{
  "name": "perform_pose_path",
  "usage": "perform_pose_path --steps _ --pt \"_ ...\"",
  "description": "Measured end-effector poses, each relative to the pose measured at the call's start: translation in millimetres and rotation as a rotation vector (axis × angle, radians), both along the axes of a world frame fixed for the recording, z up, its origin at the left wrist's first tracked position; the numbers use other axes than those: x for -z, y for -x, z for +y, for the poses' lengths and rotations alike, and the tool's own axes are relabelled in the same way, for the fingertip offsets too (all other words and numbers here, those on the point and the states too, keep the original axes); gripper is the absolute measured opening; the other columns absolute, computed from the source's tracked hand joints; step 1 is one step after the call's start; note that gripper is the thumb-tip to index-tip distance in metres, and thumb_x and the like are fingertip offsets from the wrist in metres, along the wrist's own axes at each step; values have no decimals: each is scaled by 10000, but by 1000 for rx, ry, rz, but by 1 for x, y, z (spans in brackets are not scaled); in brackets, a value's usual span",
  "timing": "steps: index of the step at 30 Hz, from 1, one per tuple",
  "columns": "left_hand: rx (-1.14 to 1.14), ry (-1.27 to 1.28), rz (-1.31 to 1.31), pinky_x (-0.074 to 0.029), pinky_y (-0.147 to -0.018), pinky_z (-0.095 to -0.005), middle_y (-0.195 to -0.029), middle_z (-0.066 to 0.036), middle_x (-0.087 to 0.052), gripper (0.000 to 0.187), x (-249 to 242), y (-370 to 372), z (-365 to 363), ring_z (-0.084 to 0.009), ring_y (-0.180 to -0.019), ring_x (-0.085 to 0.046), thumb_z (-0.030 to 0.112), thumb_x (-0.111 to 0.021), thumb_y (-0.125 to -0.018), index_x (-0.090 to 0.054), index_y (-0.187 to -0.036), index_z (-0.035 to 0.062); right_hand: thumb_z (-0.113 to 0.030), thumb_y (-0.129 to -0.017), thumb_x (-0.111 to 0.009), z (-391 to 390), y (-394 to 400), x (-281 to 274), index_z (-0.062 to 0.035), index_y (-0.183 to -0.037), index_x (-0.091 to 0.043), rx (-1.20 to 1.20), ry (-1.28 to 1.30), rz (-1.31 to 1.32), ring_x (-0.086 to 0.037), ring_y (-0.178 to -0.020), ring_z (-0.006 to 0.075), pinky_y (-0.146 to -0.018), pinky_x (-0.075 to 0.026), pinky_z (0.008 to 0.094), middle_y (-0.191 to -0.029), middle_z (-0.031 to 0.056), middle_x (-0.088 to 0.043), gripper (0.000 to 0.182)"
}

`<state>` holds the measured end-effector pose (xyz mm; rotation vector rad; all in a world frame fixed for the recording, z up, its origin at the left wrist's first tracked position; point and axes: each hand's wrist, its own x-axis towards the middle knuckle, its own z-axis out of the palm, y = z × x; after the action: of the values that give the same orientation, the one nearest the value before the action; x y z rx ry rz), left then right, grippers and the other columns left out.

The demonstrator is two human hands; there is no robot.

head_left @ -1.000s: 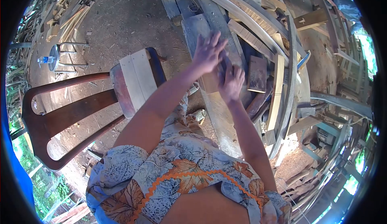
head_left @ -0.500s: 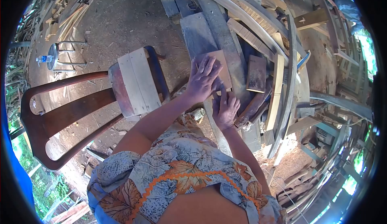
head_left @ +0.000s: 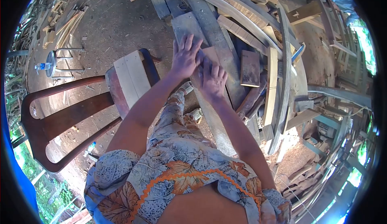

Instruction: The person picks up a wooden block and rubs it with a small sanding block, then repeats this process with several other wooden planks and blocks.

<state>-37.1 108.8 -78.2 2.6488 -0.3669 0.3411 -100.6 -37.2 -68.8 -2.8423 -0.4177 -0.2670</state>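
My left hand (head_left: pixel 186 57) lies palm down with its fingers stretched out, over the near end of a grey board (head_left: pixel 188 23) on the workbench. Close beside it on the right, my right hand (head_left: pixel 213 80) rests flat with its fingers slightly spread. A thin pinkish-brown sheet (head_left: pixel 211 54), perhaps sandpaper, shows just above my right fingers. Both hands hide most of this sheet, so whether either one grips its edge is hard to see. To the right lies a dark brown rectangular block (head_left: pixel 250 68).
Curved and straight wood pieces (head_left: pixel 238 10) pile up along the bench's far and right sides. At left, a dark wooden chair (head_left: pixel 76 115) lies tipped, with pale boards (head_left: pixel 132 77) on it. Beyond stands a stool (head_left: pixel 51 62) with a plastic bottle (head_left: pixel 42 66).
Both hands have shifted left and upward in view, my left hand onto the grey board's end. Less of the pinkish-brown sheet shows now. The view itself has also moved slightly.
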Motion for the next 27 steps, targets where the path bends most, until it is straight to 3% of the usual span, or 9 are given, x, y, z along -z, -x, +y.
perform_pose_path --steps 1,7,13,17,20,21,27 --pt "9 -4 33 -234 -1079 -675 -1527 -160 -293 589 -5 14 -3 -381 -1415 -282 345 -634 -880 -470 -1414 156 -278 -894 -568 -7 14 -5 -69 -1453 -367 -4 -17 101 -416 -1119 339 -965 -328 488 -1285 147 -393 630" --pt "15 42 38 -209 -1087 -681 -1552 -167 -250 618 -8 69 -25 -379 -1447 -225 351 -644 -867 -461 -1418 140 -261 -890 -588 -31 72 -2 -92 -1458 -394 1 -46 73 -394 -1155 367 -993 -289 524 -1333 161 -389 623" --pt "42 21 7 -207 -1083 -679 -1559 -138 -238 611 -2 8 -16 -374 -1420 -282 361 -604 -911 -410 -1457 169 -277 -886 -589 -18 10 -1 -102 -1435 -423 32 -48 13 -434 -1087 356 -937 -337 500 -1261 157 -435 600" --pt "22 -64 -24 -202 -1090 -674 -1562 -122 -253 600 9 -34 -20 -363 -1439 -238 414 -573 -903 -454 -1432 158 -282 -893 -574 -14 -26 3 -122 -1429 -429 76 -38 -18 -441 -1018 345 -882 -357 483 -1153 139 -451 578" --pt "47 -152 -54 -183 -1102 -678 -1571 -95 -268 605 4 -21 -29 -346 -1467 -181 381 -585 -903 -442 -1445 153 -269 -897 -573 -18 -17 2 -105 -1436 -415 84 -61 8 -432 -1031 346 -888 -352 478 -1152 150 -447 585" --pt "73 -134 -70 -132 -1127 -673 -1578 -67 -278 614 6 -13 -34 -325 -1491 -112 349 -605 -894 -444 -1445 133 -269 -897 -573 -20 -8 0 -105 -1436 -415 83 -63 7 -432 -1031 346 -888 -352 478 -1152 150 -447 585" --pt "209 18 -22 -74 -1133 -674 -1564 -70 -312 551 1 68 -58 -314 -1500 -101 293 -623 -889 -513 -1392 98 -261 -921 -566 -46 74 -10 -43 -1394 -476 115 -87 33 -424 -1038 347 -913 -336 476 -1169 177 -442 529"
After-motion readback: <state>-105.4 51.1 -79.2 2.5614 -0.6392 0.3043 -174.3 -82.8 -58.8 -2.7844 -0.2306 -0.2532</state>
